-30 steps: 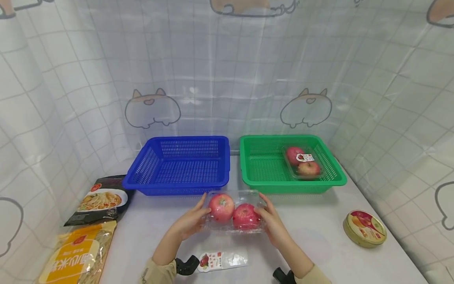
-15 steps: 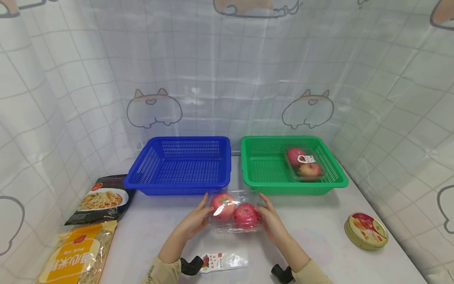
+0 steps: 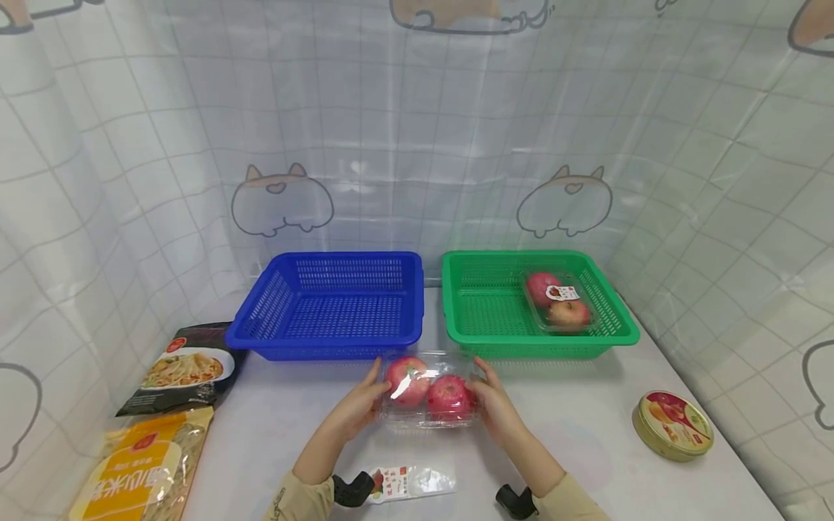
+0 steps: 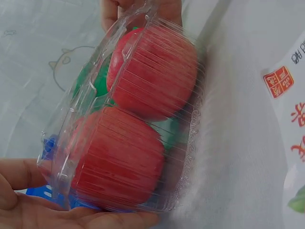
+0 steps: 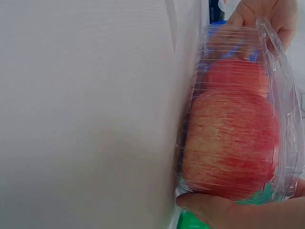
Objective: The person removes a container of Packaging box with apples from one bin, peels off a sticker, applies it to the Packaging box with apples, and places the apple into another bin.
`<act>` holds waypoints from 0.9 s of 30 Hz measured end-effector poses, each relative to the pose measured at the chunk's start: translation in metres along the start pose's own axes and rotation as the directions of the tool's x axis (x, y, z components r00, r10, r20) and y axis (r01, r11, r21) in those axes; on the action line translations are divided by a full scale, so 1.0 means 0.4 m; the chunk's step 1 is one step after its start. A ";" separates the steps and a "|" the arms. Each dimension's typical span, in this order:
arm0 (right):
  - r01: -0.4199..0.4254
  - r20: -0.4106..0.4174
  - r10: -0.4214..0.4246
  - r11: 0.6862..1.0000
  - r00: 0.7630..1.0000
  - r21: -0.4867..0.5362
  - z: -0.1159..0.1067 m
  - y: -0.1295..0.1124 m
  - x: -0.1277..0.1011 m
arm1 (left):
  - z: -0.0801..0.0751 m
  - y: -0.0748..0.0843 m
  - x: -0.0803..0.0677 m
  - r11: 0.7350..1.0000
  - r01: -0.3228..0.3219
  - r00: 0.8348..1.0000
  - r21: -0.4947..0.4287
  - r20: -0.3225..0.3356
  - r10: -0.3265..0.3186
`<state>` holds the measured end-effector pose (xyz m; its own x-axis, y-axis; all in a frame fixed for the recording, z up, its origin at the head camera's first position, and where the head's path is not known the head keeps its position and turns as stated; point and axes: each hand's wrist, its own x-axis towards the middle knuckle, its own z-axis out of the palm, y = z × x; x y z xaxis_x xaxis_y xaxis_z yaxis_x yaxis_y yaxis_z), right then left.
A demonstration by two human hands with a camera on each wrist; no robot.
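A clear plastic clamshell box holds two red apples, lying side by side under its lid. My left hand grips its left end, thumb near the lid's edge and fingers along the side. At the opposite end my right hand grips it the same way. Both wrist views show the ribbed wall of the box close over the white tabletop, with fingers wrapped at each end. Between my forearms lies a clear strip with a printed apple label, flat on the table.
Behind the box stand a blue basket and a green basket; the green one contains another boxed pair of apples. Black and yellow food packets lie left, a round gold tin right. A patterned curtain surrounds the table.
Both hands keep their grip on the box, which stays nearly in place. A bright glare now shows on the lid over the left apple, absent one second ago.
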<state>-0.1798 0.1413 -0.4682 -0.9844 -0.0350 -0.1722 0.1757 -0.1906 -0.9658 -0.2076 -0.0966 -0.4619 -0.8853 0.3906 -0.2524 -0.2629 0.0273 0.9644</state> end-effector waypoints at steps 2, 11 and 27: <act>0.003 0.001 -0.003 1.000 1.000 -0.011 0.001 0.002 0.001 | 0.000 0.000 -0.002 1.000 0.000 1.000 -0.006 -0.002 0.000; 0.002 -0.003 -0.002 0.999 1.000 -0.050 0.003 0.009 0.006 | -0.006 -0.001 -0.006 1.000 0.004 1.000 0.001 -0.015 -0.004; 0.088 -0.050 -0.099 0.977 0.994 -0.193 -0.018 -0.016 -0.031 | -0.042 -0.029 -0.070 0.976 -0.016 0.978 0.218 -0.199 0.060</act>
<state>-0.1689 0.1502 -0.4612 -0.9958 0.0333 -0.0851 0.0852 -0.0003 -0.9964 -0.1859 -0.1232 -0.4674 -0.9581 0.2008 -0.2045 -0.1591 0.2211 0.9622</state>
